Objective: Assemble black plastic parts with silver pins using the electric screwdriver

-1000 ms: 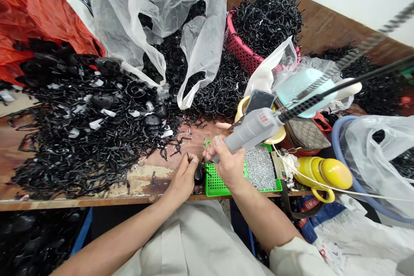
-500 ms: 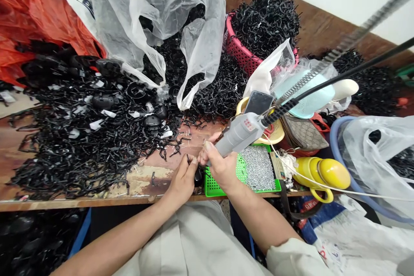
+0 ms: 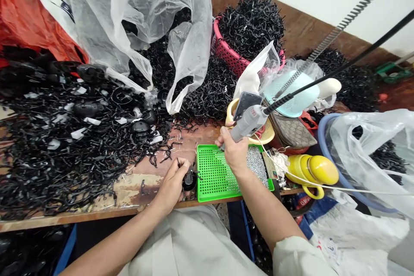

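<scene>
Grey screwdriver (image 3: 247, 123) bears unreadable red label

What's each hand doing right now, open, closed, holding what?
Left hand: closed on a small black part at the table edge.
Right hand: closed around the grey electric screwdriver, above the green tray.

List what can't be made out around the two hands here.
- Head view: the small black part is mostly covered by the left hand.
- The grey power screwdriver tip is hidden behind the right hand.
- The screws on the green tray are too small to tell apart.
</scene>
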The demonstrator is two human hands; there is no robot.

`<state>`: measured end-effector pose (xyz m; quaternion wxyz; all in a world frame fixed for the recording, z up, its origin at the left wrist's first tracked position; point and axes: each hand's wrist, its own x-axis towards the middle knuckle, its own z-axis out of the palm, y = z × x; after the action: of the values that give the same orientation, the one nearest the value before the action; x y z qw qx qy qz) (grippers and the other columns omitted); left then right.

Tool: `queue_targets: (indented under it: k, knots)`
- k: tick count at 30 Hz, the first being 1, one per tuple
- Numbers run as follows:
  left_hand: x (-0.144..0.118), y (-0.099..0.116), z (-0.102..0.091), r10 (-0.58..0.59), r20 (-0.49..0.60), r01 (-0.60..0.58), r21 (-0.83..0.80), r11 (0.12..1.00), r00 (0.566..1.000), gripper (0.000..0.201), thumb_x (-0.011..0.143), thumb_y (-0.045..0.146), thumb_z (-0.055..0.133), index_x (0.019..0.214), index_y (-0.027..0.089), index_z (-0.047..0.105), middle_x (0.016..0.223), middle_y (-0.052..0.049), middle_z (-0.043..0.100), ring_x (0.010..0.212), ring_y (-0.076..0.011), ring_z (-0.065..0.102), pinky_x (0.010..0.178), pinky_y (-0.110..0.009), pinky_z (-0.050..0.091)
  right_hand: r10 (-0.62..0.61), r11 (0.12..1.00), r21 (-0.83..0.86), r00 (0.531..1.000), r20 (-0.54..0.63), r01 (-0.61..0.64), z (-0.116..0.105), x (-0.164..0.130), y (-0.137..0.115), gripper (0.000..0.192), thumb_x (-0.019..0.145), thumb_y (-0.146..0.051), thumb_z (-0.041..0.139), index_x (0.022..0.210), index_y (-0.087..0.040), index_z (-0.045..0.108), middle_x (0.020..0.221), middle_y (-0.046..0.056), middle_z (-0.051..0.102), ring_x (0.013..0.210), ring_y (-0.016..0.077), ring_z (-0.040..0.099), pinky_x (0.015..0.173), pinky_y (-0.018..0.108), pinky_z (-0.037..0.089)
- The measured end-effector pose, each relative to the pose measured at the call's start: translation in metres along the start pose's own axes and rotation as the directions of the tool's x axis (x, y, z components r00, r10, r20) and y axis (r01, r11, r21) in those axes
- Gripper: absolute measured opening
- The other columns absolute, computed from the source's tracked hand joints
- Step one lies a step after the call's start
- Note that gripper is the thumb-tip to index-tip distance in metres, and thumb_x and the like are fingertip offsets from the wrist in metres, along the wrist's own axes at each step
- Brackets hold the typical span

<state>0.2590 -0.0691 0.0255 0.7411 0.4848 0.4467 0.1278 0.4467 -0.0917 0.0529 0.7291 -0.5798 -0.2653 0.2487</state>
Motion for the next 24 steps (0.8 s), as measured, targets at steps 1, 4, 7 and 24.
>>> queue_targets:
  k: [1,4,7,24]
  knots:
    - [-0.001,0.001,-0.001,0.001,0.031,-0.001,0.0,1.0,1.0,0.033,0.084,0.056,0.048,0.091,0.025,0.042,0.057,0.007,0.048,0.039,-0.0105,0.046,0.033,-0.018,0.027,0.013,1.0,-0.015,1.0,0.01,-0.013,0.001,-0.001,0.003,0.035,0.079,-0.039,0.068,0.1,-0.022,0.047,0.056,-0.01,0.051,0.045,0.0082,0.051,0.046,0.023,0.046]
    - [-0.004,0.0,-0.005,0.044,0.081,-0.048,0.046,0.998,0.996,0.038,0.079,0.052,0.06,0.098,0.025,0.042,0.069,0.007,0.052,0.045,-0.0083,0.049,0.039,-0.018,0.034,0.019,0.998,-0.053,1.0,0.022,-0.018,0.002,-0.005,0.009,0.034,0.077,-0.039,0.07,0.097,-0.022,0.048,0.06,-0.008,0.054,0.046,0.0081,0.052,0.047,0.023,0.047]
    - [-0.004,-0.003,-0.006,0.111,0.056,-0.118,0.144,0.983,0.992,0.042,0.074,0.045,0.068,0.099,0.024,0.042,0.075,0.007,0.051,0.051,-0.0072,0.048,0.048,-0.02,0.04,0.003,0.997,-0.076,1.0,0.017,-0.002,0.002,-0.006,0.012,0.034,0.077,-0.038,0.07,0.098,-0.022,0.049,0.062,-0.008,0.056,0.047,0.0077,0.052,0.047,0.022,0.046]
    - [0.003,-0.007,0.0,0.243,-0.031,-0.234,0.186,0.954,0.969,0.039,0.066,0.034,0.072,0.092,0.02,0.047,0.083,0.002,0.055,0.074,-0.014,0.049,0.067,-0.026,0.042,-0.039,0.977,0.212,0.993,0.113,0.014,0.051,-0.06,-0.03,0.039,0.083,-0.042,0.062,0.114,-0.024,0.047,0.055,-0.009,0.048,0.044,0.0098,0.049,0.052,0.029,0.051]
